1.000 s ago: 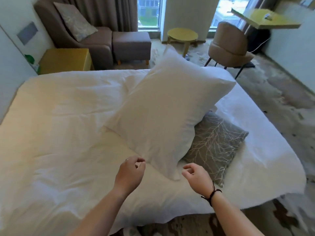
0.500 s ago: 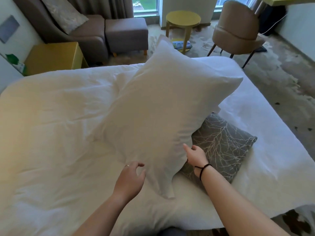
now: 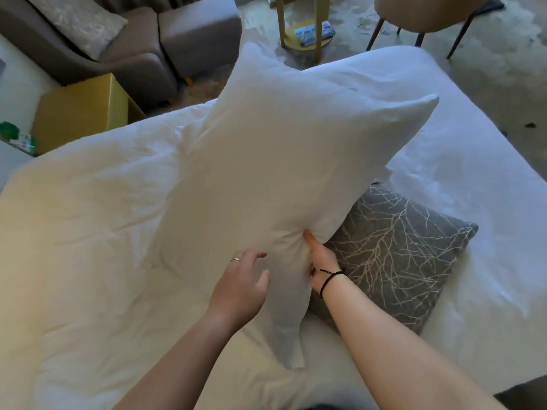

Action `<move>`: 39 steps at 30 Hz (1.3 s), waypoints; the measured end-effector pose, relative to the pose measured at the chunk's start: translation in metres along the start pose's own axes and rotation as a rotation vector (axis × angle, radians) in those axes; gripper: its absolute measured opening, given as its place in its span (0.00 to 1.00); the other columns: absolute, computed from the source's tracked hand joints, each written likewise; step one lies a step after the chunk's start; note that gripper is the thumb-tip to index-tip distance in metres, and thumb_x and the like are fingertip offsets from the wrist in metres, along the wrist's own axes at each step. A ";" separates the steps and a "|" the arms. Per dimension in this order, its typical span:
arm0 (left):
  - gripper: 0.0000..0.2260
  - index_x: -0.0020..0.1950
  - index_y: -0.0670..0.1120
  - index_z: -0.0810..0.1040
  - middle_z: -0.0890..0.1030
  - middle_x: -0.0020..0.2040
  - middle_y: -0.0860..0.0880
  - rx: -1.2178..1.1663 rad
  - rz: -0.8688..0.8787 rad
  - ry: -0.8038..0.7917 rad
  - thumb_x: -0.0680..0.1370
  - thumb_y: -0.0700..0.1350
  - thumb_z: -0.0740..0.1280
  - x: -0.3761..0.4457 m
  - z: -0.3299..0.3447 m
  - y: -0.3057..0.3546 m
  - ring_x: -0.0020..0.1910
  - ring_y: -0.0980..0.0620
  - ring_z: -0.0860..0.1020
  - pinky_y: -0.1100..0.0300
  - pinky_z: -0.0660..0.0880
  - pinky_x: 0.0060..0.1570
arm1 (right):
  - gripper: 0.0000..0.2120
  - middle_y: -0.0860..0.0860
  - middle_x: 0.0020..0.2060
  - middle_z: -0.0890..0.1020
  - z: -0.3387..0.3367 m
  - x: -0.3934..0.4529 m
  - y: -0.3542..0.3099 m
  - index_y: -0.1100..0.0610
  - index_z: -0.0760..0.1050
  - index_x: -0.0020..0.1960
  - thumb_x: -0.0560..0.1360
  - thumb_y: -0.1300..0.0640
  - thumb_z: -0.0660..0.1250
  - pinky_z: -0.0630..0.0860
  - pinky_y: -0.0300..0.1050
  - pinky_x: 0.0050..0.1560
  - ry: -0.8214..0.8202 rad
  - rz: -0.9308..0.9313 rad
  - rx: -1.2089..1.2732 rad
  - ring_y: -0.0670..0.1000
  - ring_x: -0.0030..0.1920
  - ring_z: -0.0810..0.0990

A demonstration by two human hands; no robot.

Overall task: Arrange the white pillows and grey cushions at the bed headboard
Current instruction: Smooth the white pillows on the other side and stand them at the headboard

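White cotton covers most of the view: a rumpled duvet (image 3: 88,247) spreads across the bed (image 3: 488,187), warm yellow light falling on its left part and cooler daylight on its right. A large white pillow (image 3: 281,173) stands tilted on the bed, one lower corner hanging down toward the near edge. The right hand (image 3: 321,261) grips the pillow's lower right edge, thumb pressed into the bunched fabric (a black cord circles that wrist). The left hand (image 3: 241,288) hovers at the pillow's lower left side with its fingers (image 3: 254,257) loosely spread, holding nothing; a ring sits on one of them. Just right of the pillow and partly tucked under it lies a grey cushion (image 3: 399,255) with a pale branch pattern, flat on the duvet. Beyond the bed stand a grey-brown armchair (image 3: 118,54) carrying a patterned cushion (image 3: 80,22), a matching footstool (image 3: 201,34), a yellow bedside cabinet (image 3: 80,110), a yellow round side table (image 3: 302,34) with a magazine on its lower shelf, and a tan chair (image 3: 429,16) on mottled carpet (image 3: 488,84).
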State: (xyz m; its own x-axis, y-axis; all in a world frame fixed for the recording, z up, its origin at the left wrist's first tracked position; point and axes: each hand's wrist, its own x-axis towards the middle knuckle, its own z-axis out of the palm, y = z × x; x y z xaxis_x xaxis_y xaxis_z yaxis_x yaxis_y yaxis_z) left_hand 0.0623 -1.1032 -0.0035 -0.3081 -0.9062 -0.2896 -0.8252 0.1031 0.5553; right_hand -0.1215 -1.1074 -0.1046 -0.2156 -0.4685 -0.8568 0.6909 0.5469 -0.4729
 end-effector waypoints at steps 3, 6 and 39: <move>0.15 0.64 0.58 0.72 0.73 0.61 0.59 0.005 0.019 -0.015 0.77 0.50 0.65 0.005 0.002 0.007 0.55 0.63 0.71 0.64 0.67 0.52 | 0.20 0.58 0.52 0.84 0.007 0.010 -0.006 0.61 0.80 0.52 0.67 0.50 0.78 0.78 0.57 0.59 0.037 -0.059 0.027 0.59 0.52 0.82; 0.15 0.64 0.59 0.72 0.73 0.61 0.60 0.042 0.023 -0.037 0.77 0.51 0.65 0.004 0.001 0.010 0.52 0.65 0.71 0.62 0.69 0.50 | 0.09 0.64 0.51 0.83 0.014 0.012 -0.020 0.65 0.80 0.44 0.71 0.59 0.74 0.78 0.55 0.56 0.160 -0.141 -0.105 0.60 0.51 0.82; 0.23 0.57 0.49 0.74 0.77 0.50 0.50 0.541 -0.257 0.394 0.73 0.66 0.65 -0.077 -0.092 -0.027 0.49 0.46 0.78 0.54 0.73 0.35 | 0.16 0.61 0.30 0.82 0.138 -0.183 0.016 0.67 0.75 0.33 0.72 0.55 0.68 0.78 0.53 0.33 -0.229 -0.691 -0.718 0.59 0.32 0.81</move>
State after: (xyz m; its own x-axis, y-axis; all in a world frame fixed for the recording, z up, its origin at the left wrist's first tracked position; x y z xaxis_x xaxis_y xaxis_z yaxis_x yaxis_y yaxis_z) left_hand 0.1519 -1.0742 0.0757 0.0368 -0.9993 0.0009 -0.9992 -0.0367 0.0134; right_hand 0.0242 -1.1087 0.0735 -0.2207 -0.9193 -0.3258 -0.1274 0.3583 -0.9249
